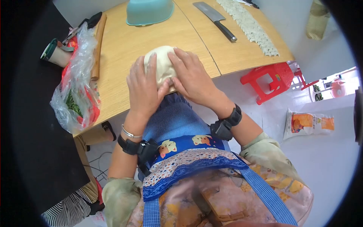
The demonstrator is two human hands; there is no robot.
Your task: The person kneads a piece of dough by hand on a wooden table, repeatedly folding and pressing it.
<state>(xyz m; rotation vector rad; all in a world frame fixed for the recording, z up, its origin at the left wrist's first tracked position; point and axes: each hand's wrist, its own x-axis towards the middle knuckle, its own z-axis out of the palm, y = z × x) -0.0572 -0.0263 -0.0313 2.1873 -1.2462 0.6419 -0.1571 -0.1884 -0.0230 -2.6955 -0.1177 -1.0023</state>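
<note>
A pale, rounded lump of dough (162, 63) sits at the near edge of the wooden table (117, 49). My left hand (143, 81) cups its left side, with fingers curved over it. On the other side, my right hand (193, 75) presses with its fingers over the top right. Both thumbs come close together at the dough's near side, where its surface is creased. The underside of the dough is hidden.
A teal basin (149, 11) and a cleaver (215, 19) lie farther back, beside a long strip of dough pieces (249, 28). On the left are a rolling pin (99, 45), a plastic bag (75, 83) and a cup (58, 53). A red stool (268, 81) stands below right.
</note>
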